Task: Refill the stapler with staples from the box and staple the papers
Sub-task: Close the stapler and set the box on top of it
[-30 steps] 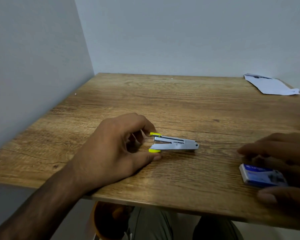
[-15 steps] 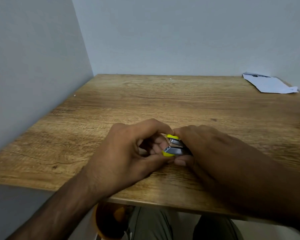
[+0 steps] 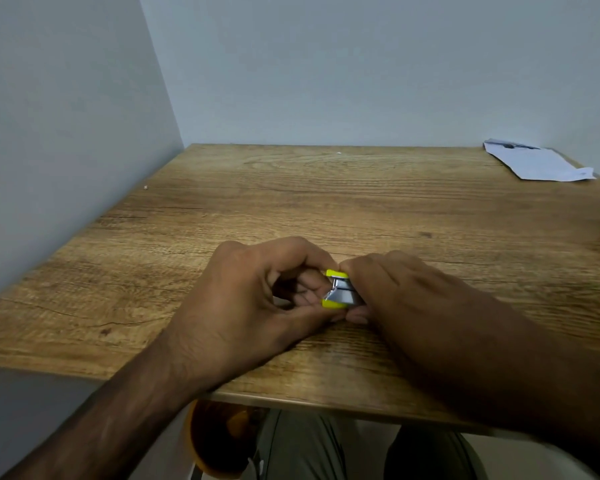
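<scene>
A small silver stapler (image 3: 342, 293) with yellow end caps lies low over the wooden table (image 3: 326, 202), near its front edge. My left hand (image 3: 243, 306) pinches its yellow end between thumb and fingers. My right hand (image 3: 406, 299) covers and grips the rest of the stapler from the right, so most of its body is hidden. The white papers (image 3: 537, 164) lie at the far right corner of the table. The staple box is out of sight, likely hidden behind my right arm.
Grey walls close the table on the left and at the back. The table's front edge (image 3: 326, 405) runs just below my wrists, with my knees and an orange object (image 3: 219, 441) under it.
One second ago my right hand was at the blue staple box on the right; it has come left onto the stapler. Both hands now hold the stapler, nearly still over the last half second.
</scene>
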Available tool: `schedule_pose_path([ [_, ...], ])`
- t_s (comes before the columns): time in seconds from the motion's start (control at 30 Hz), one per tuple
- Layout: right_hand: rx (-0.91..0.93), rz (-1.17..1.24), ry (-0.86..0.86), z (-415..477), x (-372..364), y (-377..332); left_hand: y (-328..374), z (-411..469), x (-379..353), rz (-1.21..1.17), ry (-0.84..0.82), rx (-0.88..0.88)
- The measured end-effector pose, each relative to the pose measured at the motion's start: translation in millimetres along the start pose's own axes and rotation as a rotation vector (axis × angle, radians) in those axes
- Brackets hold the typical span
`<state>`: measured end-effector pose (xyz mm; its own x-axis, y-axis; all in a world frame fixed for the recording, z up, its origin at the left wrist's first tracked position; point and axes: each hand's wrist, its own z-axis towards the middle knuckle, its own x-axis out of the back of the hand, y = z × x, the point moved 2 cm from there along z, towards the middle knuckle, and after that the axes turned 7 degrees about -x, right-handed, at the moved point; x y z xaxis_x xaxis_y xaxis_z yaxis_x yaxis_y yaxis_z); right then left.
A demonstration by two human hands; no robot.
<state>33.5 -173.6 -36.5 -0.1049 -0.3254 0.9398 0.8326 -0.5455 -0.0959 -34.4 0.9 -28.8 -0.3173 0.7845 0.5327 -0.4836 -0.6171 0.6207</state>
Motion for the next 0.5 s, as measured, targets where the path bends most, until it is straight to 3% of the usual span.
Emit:
schedule_pose_path([
  [0.3, 0.011, -0.007, -0.032, 2, 3, 4, 1, 2, 1, 0.021, -0.033, -0.023],
  [0.5, -0.013, 0.041, -0.225, 1, 20, 15, 1, 6, 1, 0.183, -0.121, -0.120],
])
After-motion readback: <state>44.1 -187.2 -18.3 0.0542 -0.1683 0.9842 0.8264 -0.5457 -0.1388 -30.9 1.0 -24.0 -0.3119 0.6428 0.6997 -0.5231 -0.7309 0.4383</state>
